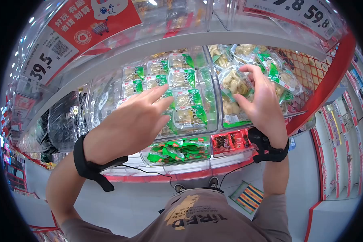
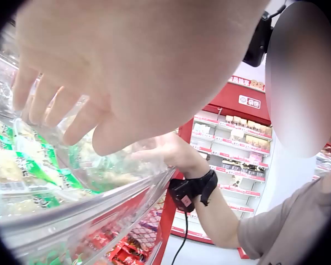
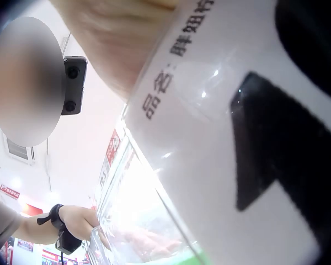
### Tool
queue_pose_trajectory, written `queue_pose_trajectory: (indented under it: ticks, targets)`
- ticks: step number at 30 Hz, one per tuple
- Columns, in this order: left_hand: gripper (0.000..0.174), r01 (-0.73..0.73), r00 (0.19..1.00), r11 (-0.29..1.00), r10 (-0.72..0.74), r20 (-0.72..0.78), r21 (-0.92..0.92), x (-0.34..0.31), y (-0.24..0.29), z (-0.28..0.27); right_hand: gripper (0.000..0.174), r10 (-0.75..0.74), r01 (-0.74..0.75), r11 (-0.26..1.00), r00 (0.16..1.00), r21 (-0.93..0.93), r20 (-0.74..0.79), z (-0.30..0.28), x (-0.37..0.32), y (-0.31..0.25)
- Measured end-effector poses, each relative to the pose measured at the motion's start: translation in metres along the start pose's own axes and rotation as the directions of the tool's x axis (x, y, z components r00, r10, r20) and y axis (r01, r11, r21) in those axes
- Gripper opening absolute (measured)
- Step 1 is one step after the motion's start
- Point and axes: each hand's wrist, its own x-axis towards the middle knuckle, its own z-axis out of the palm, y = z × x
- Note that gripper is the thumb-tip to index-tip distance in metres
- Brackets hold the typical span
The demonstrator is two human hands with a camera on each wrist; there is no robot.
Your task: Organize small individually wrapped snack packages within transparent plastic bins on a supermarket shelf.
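Note:
In the head view my right hand [image 1: 266, 103] is over the right-hand bin, thumb and forefinger at the edges of a clear food pack [image 1: 233, 82] with pale, knobbly pieces inside. That pack lies tilted on a heap of similar packs [image 1: 284, 78] with green labels. My left hand [image 1: 129, 123] is stretched palm down above the neighbouring bin, its fingers spread and holding nothing. Under it sit rows of clear packs [image 1: 183, 99] with green corners, partly hidden by the hand. In the left wrist view the right hand [image 2: 174, 152] reaches in beyond the left palm.
Clear walls [image 1: 215, 94] divide the bins. Below are green packets [image 1: 179, 151] and red packets [image 1: 232, 142]. A red frame [image 1: 341, 76] with netting borders the right side. Price signs [image 1: 48, 60] hang above, and dark bags [image 1: 66, 117] fill the left bin.

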Motion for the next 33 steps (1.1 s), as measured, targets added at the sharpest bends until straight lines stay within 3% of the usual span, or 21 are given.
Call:
queue_pose_trajectory:
  ticks: [3,4,6,7,8,10,11,12,15,16,22,28,31,33]
  targets:
    - [0.029,-0.06,0.987,0.988,0.037,-0.157,-0.144,0.002,0.01,-0.007,0.047,0.198,-0.21,0.961,0.977,0.179,0.084,-0.007,0.001,-0.005]
    - [0.024,-0.087,0.976,0.983,0.052,-0.213,-0.16,0.006,0.013,-0.009,0.042,0.189,-0.212,0.962,0.972,0.172,0.138,-0.009,0.001,-0.003]
    - [0.024,-0.02,0.997,0.952,-0.004,-0.076,-0.306,0.018,0.015,-0.017,0.041,-0.04,0.051,0.991,0.995,0.126,-0.092,-0.004,-0.001,0.004]
    - [0.024,0.019,1.0,0.928,-0.023,-0.008,-0.372,0.022,0.014,-0.021,0.04,-0.165,0.184,0.98,0.966,0.082,-0.201,-0.003,-0.002,0.006]
    - [0.025,0.047,0.997,0.819,-0.072,-0.023,-0.571,0.025,0.012,-0.014,0.048,-0.19,0.211,0.977,0.934,0.037,-0.302,-0.003,-0.005,0.001]
    - [0.028,0.184,0.98,0.483,-0.155,0.123,-0.856,0.034,0.015,-0.014,0.045,-0.358,0.366,0.93,0.875,-0.039,-0.325,-0.011,-0.013,0.0]
    - [0.03,0.245,0.965,0.272,-0.16,0.207,-0.931,0.039,0.019,-0.015,0.043,-0.435,0.435,0.897,0.837,-0.078,-0.331,-0.014,-0.016,0.0]
    - [0.028,0.225,0.966,0.161,-0.165,0.198,-0.961,0.042,0.025,-0.018,0.042,-0.434,0.432,0.897,0.83,-0.09,-0.349,-0.013,-0.018,-0.003]
    - [0.024,0.188,0.981,0.234,-0.096,0.17,-0.954,0.051,0.025,-0.011,0.043,-0.454,0.464,0.884,0.822,-0.058,-0.343,-0.014,-0.017,0.0]
    - [0.024,0.173,0.984,0.189,-0.083,0.16,-0.966,0.051,0.025,-0.009,0.042,-0.46,0.475,0.879,0.824,-0.04,-0.329,-0.014,-0.017,0.001]
    - [0.031,0.151,0.986,0.205,-0.107,0.131,-0.967,0.051,0.025,-0.007,0.042,-0.47,0.491,0.87,0.806,-0.035,-0.359,-0.013,-0.016,-0.001]
    - [0.027,0.152,0.984,0.152,-0.117,0.135,-0.977,0.046,0.027,-0.003,0.043,-0.542,0.553,0.832,0.796,-0.042,-0.271,-0.015,-0.012,0.003]
    - [0.022,0.06,0.972,0.231,-0.235,0.004,-0.971,0.04,0.012,-0.006,0.048,-0.356,0.4,0.909,0.89,0.116,-0.285,-0.014,-0.012,-0.006]
    - [0.017,0.088,0.927,0.2,-0.375,0.007,-0.976,0.039,-0.006,-0.006,0.049,-0.366,0.422,0.896,0.88,0.141,-0.303,-0.012,-0.013,-0.001]
